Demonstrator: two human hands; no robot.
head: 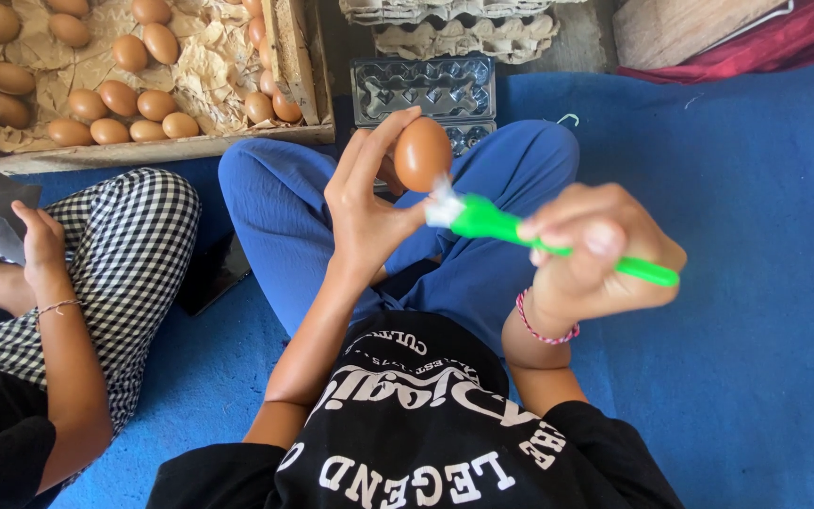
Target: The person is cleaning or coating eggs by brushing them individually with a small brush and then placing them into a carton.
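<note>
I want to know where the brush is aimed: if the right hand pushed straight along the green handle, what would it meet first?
Most likely the brown egg in the left hand; the right hand aims the green toothbrush at it, bristles apparently at the shell already.

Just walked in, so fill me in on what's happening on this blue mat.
A person sitting cross-legged holds a brown egg up in the left hand. The right hand grips a green toothbrush, its white bristles against the egg's lower side. Ahead, a wooden crate lined with paper holds many more brown eggs, and a clear plastic egg tray lies beside it. A second person in checked trousers sits alongside, one hand resting on a knee.
</note>
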